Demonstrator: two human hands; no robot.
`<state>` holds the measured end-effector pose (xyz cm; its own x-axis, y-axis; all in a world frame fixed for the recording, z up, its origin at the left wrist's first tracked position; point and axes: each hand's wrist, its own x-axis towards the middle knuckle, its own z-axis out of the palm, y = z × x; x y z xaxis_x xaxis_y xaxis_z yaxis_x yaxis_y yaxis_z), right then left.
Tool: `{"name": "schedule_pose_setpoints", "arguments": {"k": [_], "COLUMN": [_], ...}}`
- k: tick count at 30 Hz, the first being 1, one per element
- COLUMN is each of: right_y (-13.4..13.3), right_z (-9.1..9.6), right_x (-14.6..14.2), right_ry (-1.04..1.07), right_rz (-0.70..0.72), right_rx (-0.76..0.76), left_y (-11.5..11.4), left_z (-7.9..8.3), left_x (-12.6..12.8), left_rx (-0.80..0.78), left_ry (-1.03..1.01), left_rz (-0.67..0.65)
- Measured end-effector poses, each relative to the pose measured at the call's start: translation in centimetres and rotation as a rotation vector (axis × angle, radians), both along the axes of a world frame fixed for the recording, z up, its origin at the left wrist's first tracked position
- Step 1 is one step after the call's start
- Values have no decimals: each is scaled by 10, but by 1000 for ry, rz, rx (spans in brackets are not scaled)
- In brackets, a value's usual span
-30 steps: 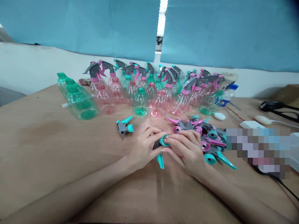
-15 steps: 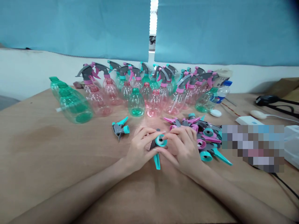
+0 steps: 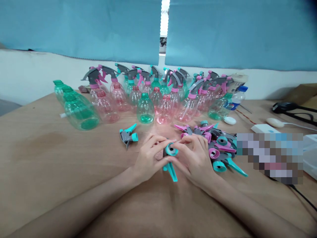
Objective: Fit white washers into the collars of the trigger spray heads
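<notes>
Together, left fingers (image 3: 162, 145) and right fingers (image 3: 182, 148) hold 1 teal-collared sprayer (image 3: 170, 153).

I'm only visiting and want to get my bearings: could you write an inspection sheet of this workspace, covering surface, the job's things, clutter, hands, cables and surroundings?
Surface: brown table, with a darker patch at left.
Job's things: held spray head; loose spray head; pile of spray heads by the right hand; green bottles and pink bottles standing behind, several without heads.
Clutter: blue-capped drink bottle and white box at right; a pixelated area there is unreadable.
Hands: left hand and right hand both on the held spray head.
Cables: white cable and black cable at right.
Surroundings: blue curtain, white wall below it.
</notes>
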<state>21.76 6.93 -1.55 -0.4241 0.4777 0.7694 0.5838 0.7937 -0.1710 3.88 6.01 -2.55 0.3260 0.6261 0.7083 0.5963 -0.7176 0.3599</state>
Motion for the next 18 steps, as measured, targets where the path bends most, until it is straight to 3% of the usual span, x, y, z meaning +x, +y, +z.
{"name": "schedule_pose_setpoints", "arguments": {"k": [6,13,18], "right_y": [-2,-4,-3], "right_z": [0,-3,-3], "right_x": [-1,0,-1], "right_ry": [2,26,19], "right_rz": [-32,103,23], "right_rx": [26,-26,-34], "left_y": [-1,1,1], "left_z": [0,2,3], "left_x": [1,3,2], "left_rx": [9,-10,-19], "left_ry": [-6,-35,-39], "left_rz": [2,47,45]}}
